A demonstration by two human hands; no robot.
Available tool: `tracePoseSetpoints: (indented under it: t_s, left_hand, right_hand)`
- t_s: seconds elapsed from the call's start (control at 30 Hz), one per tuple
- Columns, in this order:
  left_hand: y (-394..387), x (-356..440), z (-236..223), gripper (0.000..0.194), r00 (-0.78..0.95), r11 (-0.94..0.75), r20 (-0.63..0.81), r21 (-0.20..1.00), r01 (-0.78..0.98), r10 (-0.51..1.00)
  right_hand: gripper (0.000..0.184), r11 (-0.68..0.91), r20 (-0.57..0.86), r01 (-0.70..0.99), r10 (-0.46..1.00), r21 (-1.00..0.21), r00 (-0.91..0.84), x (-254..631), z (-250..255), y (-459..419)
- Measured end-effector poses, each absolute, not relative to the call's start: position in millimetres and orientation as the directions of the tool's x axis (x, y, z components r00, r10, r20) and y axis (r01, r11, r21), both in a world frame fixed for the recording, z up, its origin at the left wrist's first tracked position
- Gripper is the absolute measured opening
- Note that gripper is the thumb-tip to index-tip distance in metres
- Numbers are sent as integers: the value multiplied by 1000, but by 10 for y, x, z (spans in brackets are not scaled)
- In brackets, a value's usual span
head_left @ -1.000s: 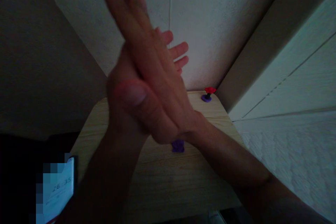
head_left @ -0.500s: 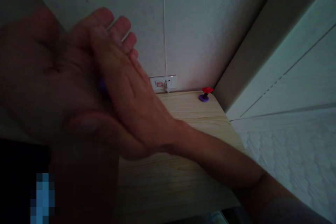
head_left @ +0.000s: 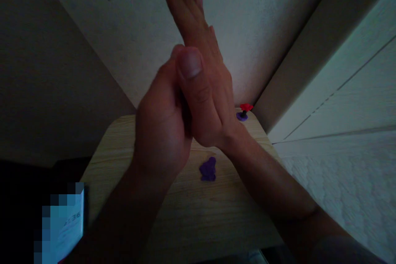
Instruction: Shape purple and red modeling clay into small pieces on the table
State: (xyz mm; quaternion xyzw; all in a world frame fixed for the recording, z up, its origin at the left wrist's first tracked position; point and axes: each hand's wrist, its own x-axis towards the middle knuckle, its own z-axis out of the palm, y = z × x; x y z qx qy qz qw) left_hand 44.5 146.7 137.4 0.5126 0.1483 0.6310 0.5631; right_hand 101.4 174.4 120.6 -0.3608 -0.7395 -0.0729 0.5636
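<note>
Left hand (head_left: 161,121) and right hand (head_left: 216,86) pressed together above counter (head_left: 188,218); right fingers straight, cannot tell whether anything is held between. Red-topped piece (head_left: 244,111) upright far right, seemingly assembled; purple lump (head_left: 208,170) nearer, flat on counter, seemingly unshaped.

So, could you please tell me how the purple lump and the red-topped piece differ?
The purple lump looks purple all over, while the red-topped piece has a dark stem and purple base. The lump lies low with a ragged outline; the piece stands upright at the table's far right corner. Both rest on the table and show purple.
</note>
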Motion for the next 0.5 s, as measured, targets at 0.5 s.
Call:
tracePoseSetpoints:
  t_s: [0.5]
  left_hand:
    - [1643, 95, 1426, 72, 140, -161, 237, 897, -411, 961]
  right_hand:
    - [90, 656, 716, 754, 538, -23, -446, 997, 1365, 1302]
